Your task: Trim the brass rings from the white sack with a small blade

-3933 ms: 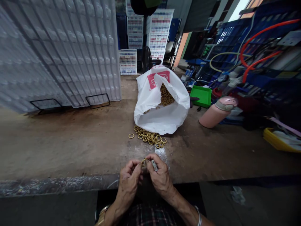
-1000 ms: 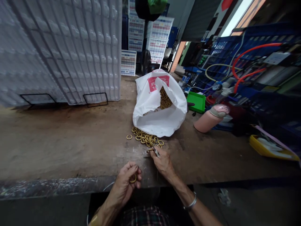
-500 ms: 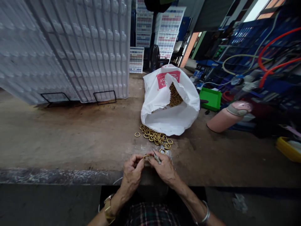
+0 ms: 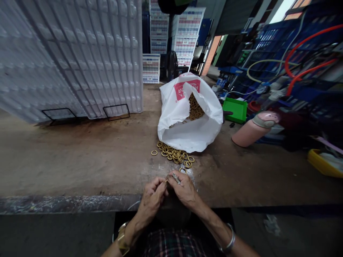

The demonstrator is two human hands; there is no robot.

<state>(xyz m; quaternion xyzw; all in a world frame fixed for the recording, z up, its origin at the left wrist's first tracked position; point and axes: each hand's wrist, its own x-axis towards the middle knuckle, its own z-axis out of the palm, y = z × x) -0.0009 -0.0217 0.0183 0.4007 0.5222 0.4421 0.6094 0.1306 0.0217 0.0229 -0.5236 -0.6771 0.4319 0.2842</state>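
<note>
My left hand (image 4: pixel 152 197) and my right hand (image 4: pixel 183 190) meet at the near edge of the workbench (image 4: pixel 80 160), fingers pinched together. Between the fingertips sits a small brass ring (image 4: pixel 166 181), mostly hidden. My right hand also grips a small metal tool (image 4: pixel 176 178). Just beyond the hands lies a pile of loose brass rings (image 4: pixel 175 155), spilled from an open white plastic bag (image 4: pixel 187 132) that holds many more.
A stack of clear plastic trays (image 4: pixel 72 53) leans at the back left. A pink flask (image 4: pixel 253 129) lies at the right beside a green tray (image 4: pixel 236 109) and a yellow tray (image 4: pixel 324 163). White crates (image 4: pixel 171 35) and hoses stand behind.
A second ago my right hand reached to the ring pile while my left held a ring. Both hands have come back together at the bench edge, pinched on a ring.
</note>
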